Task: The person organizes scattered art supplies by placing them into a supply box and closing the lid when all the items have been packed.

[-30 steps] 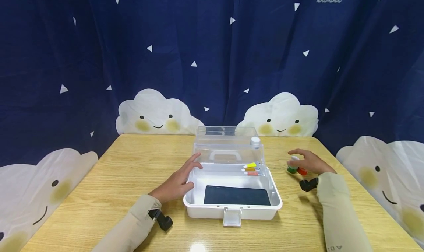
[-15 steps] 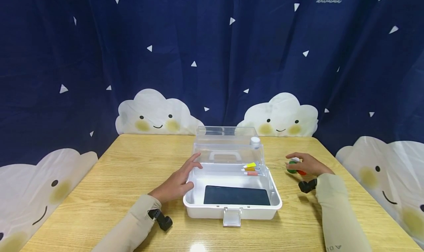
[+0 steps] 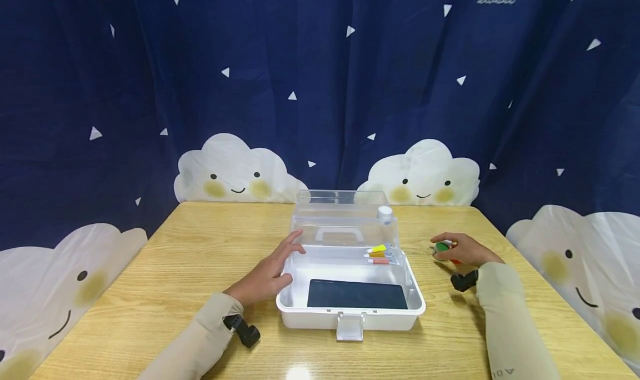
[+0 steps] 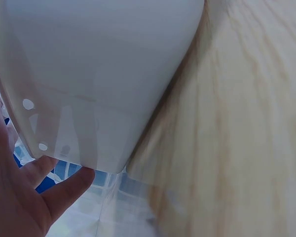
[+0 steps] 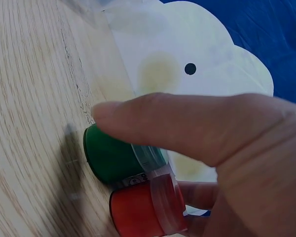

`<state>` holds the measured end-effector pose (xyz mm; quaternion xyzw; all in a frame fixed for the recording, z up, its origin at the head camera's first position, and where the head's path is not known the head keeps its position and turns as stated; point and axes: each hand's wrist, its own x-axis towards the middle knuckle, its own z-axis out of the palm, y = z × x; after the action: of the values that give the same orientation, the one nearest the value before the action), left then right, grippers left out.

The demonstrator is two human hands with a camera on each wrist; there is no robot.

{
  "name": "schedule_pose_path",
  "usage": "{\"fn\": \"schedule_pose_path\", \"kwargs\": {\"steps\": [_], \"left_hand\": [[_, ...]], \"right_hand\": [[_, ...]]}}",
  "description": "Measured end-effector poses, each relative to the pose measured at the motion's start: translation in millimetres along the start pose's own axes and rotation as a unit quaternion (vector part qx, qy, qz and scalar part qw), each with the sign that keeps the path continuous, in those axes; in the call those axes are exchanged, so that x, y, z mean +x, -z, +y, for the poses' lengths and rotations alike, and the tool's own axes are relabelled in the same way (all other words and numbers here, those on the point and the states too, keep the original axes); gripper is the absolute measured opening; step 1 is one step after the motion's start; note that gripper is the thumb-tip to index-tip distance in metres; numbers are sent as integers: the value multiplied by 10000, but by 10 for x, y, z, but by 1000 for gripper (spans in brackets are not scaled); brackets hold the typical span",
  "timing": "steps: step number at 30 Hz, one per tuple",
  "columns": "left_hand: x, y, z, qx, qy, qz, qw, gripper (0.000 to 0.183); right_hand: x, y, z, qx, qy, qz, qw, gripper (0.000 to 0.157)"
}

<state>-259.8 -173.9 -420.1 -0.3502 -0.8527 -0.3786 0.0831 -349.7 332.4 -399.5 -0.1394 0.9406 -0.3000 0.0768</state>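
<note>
My right hand point(image 3: 465, 249) is curled round a small green jar point(image 5: 111, 153) at the right of the table, thumb laid across its side. Directly beside it a red jar point(image 5: 135, 212) shows under the same hand, with fingers behind its clear end. My left hand point(image 3: 267, 274) rests on the left rim of a white plastic box point(image 3: 295, 319), fingers spread over the edge. The box's clear lid point(image 3: 305, 196) stands raised at the back. Inside lies a flat dark rectangle point(image 3: 357, 295). In the left wrist view, fingertips touch the far edge of the box wall.
Several small tubes point(image 3: 378, 255) in yellow, orange and pinkish red lie at the box's back right. A white-capped jar point(image 3: 385, 213) stands in the raised clear part. The front latch point(image 3: 350, 327) hangs down. A navy curtain point(image 3: 320, 91) closes off the wooden table's point(image 3: 225, 230) far side.
My right hand has moved slightly left and closed round the green jar, which has tipped so that its green end shows more. The left hand and the box have stayed put.
</note>
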Motion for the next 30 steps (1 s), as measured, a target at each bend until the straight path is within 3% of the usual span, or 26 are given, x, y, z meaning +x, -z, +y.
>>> {"fn": "schedule_pose_path", "kwargs": {"steps": [11, 30], "left_hand": [[-1, 1, 3, -19, 74, -52, 10000, 53], [1, -3, -3, 35, -41, -6, 10000, 54]], "right_hand": [[-38, 1, 7, 86, 105, -74, 9999, 54], [-29, 9, 54, 27, -157, -5, 9999, 53]]}}
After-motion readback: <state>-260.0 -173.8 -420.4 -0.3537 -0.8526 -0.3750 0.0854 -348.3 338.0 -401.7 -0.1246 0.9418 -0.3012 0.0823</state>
